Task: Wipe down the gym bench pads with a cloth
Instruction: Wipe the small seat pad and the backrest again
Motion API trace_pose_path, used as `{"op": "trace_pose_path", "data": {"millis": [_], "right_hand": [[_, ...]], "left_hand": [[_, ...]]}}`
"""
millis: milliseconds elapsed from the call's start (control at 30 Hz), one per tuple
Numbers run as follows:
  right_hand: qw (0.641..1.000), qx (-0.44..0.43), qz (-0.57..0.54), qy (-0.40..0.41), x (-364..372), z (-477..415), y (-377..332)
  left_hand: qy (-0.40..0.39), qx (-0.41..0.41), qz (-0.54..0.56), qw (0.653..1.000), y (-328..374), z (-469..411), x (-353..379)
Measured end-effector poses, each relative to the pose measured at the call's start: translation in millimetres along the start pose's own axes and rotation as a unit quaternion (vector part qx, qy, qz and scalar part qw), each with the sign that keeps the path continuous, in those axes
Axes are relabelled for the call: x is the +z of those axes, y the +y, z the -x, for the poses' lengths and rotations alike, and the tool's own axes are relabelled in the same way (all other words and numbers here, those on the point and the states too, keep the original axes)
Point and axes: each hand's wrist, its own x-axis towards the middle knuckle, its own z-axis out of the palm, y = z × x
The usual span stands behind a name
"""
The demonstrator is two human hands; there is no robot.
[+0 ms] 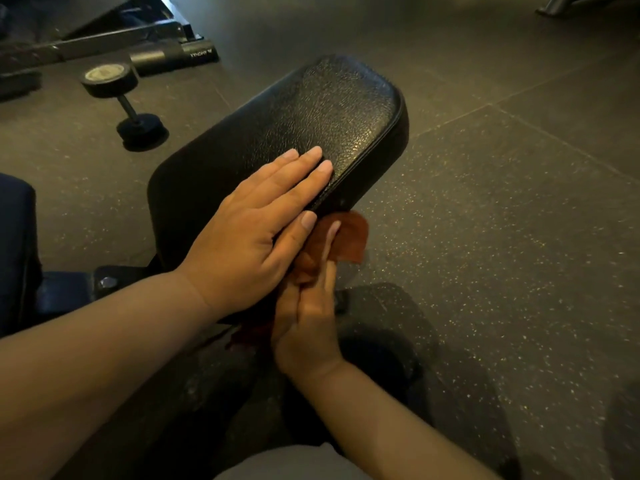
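Left hand point(249, 230) lies flat on top of the pad point(311, 109), fingers straight, bracing near its side edge. Right hand point(308, 323) is just below that edge, fingers straight, pressing the cloth point(351, 239) against the pad's side wall. A fold pokes out past the fingertips. Cloth looks thin, limp and light. I expect it to bunch, so I'd drive it with a flat palm, not a pinch. Pad looks like pebbled vinyl over foam: firm, slight give, probably grippy dry. Edge seam may snag.
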Motion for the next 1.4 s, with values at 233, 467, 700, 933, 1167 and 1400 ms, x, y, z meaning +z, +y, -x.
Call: {"op": "trace_pose_path", "data": {"millis": [233,467,700,933,1167,1400], "right_hand": [[0.984,0.046,-0.022,0.169,-9,-51,-7],[0.999,0.022,0.030,0.037,3,-5,0],[0.995,-0.009,-0.025,0.095,-9,-36,-7],[0.992,0.023,-0.036,0.123,22,0,-18],[0.995,0.000,-0.034,0.097,2,-8,-8],[0.995,-0.033,0.007,0.090,-7,-24,-18]], "left_hand": [[-0.013,0.006,0.027,1.000,-2,-1,1],[0.034,0.006,-0.079,0.996,11,-6,-3],[0.002,0.002,0.048,0.999,8,-27,-1],[-0.007,-0.008,0.083,0.996,5,-27,-2],[-0.014,-0.012,0.106,0.994,7,-29,-1],[-0.008,-0.014,0.126,0.992,4,-29,-1]]}}
